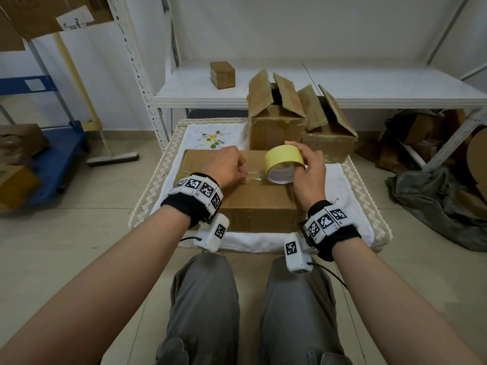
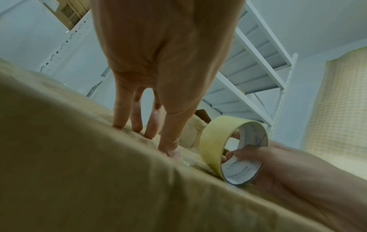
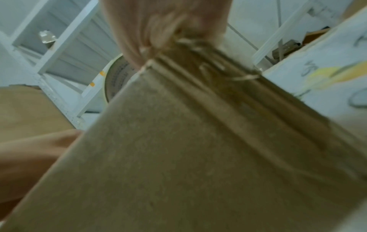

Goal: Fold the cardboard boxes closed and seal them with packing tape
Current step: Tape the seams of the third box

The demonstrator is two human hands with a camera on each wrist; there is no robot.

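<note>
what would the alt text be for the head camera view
Seen from above, a seated person's right hand holds a yellow tape roll on a closed cardboard box while the left hand presses the clear tape down. Two open boxes stand behind on the cloth-covered table.

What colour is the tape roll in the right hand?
Pale yellow outside, white printed core inside; the tape roll shows best in the left wrist view.

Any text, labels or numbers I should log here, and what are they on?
No words or numbers can be read.
Tape roll: print inside the core, too blurred.
Small box on the shelf: faint side marking, too small.
Paper label on the upper-left carton: illegible.
Wrist bands: square black-and-white code markers only, no text.
</note>
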